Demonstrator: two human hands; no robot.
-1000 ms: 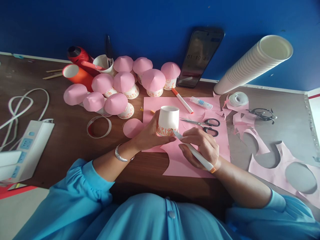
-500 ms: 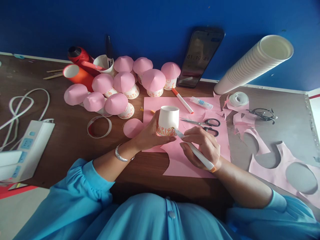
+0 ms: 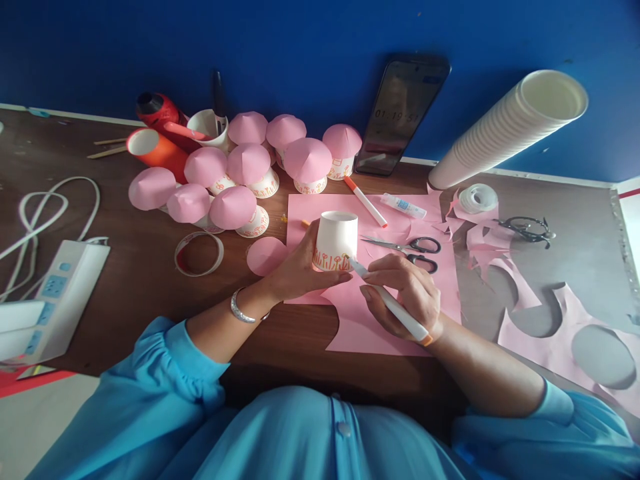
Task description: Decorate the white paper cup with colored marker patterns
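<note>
My left hand (image 3: 300,267) is wrapped round the side and base of a white paper cup (image 3: 339,230). Orange flower and grass drawings run along the cup's lower band. In my right hand (image 3: 405,290) is a white marker (image 3: 400,312) with an orange end, its tip at the lower right of the cup, by the drawings. Under both hands lies a pink paper sheet (image 3: 385,337). Scissors (image 3: 413,250) with black handles rest on it, right of the cup. A capped marker (image 3: 366,202) and a small glue bottle (image 3: 404,205) lie behind.
Several decorated cups with pink paper cones (image 3: 249,165) stand at the back left. A phone (image 3: 404,113) and a tall stack of paper cups (image 3: 505,130) lean at the blue wall. Pink offcuts (image 3: 530,333) and tape (image 3: 479,198) lie right; a power strip (image 3: 67,293) lies left.
The orange drawing near the marker tip looks slightly fuller. Both hands, the cup and the marker have hardly moved. The phone's timer has advanced.
</note>
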